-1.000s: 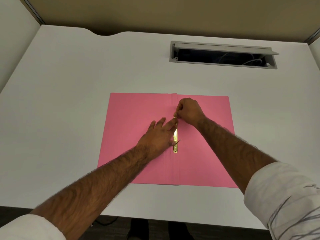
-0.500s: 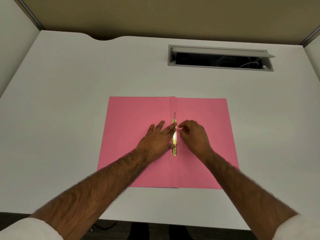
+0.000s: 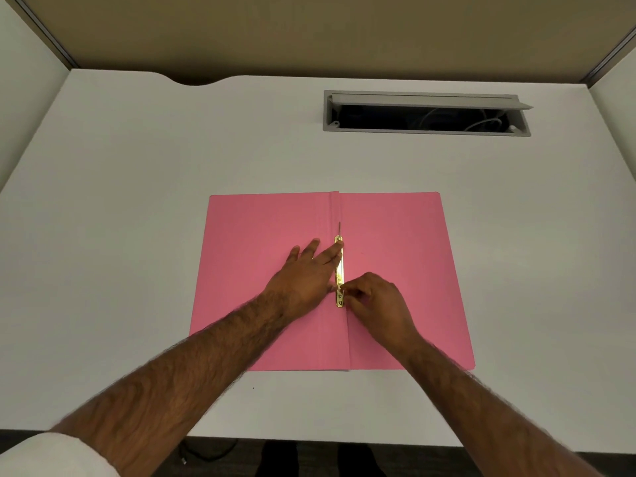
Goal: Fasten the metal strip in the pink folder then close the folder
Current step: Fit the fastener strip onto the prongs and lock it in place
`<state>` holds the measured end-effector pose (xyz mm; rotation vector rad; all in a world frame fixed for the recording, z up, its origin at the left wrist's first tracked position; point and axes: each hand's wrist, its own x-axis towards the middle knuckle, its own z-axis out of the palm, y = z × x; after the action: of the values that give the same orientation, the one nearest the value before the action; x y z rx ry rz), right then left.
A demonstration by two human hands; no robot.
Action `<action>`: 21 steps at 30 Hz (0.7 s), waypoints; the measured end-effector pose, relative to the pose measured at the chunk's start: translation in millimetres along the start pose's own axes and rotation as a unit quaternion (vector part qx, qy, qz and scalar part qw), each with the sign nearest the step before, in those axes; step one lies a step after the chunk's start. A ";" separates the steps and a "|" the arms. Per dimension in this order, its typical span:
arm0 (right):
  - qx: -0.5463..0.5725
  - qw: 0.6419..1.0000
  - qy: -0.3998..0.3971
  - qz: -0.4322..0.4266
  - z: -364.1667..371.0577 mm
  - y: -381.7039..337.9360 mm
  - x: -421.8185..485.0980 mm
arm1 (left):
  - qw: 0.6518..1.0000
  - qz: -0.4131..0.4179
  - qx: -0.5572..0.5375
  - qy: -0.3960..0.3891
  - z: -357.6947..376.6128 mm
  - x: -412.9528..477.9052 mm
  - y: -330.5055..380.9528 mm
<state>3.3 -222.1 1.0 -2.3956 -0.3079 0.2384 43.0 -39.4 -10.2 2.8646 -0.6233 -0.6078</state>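
The pink folder (image 3: 395, 235) lies open and flat on the white desk. A gold metal strip (image 3: 340, 270) runs along its centre fold, with a thin prong lying flat past its far end. My left hand (image 3: 306, 277) rests flat on the left leaf, fingers spread, fingertips pressing on the strip's upper half. My right hand (image 3: 375, 301) is on the right of the fold, its thumb and fingers pinched at the strip's near end; the prong there is hidden by the fingers.
A grey cable slot (image 3: 426, 113) with its lid raised is set into the desk at the back right. The white desk (image 3: 137, 201) has partition walls on the left, right and back. Its front edge lies just under my forearms.
My right hand has moved from the strip's far end down along the fold to its near end. My left hand has stayed pressing on the strip. The far prong now lies flat.
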 end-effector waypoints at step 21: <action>-0.234 0.953 0.000 -0.191 6.4 10.8 -8.0 | 1.000 0.003 0.001 0.010 -0.6 -1.6 0.3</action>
<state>-4.2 -228.2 -10.2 -2.7256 -0.9015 -0.0208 41.7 -39.0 -9.0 2.8656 -0.6312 -0.5785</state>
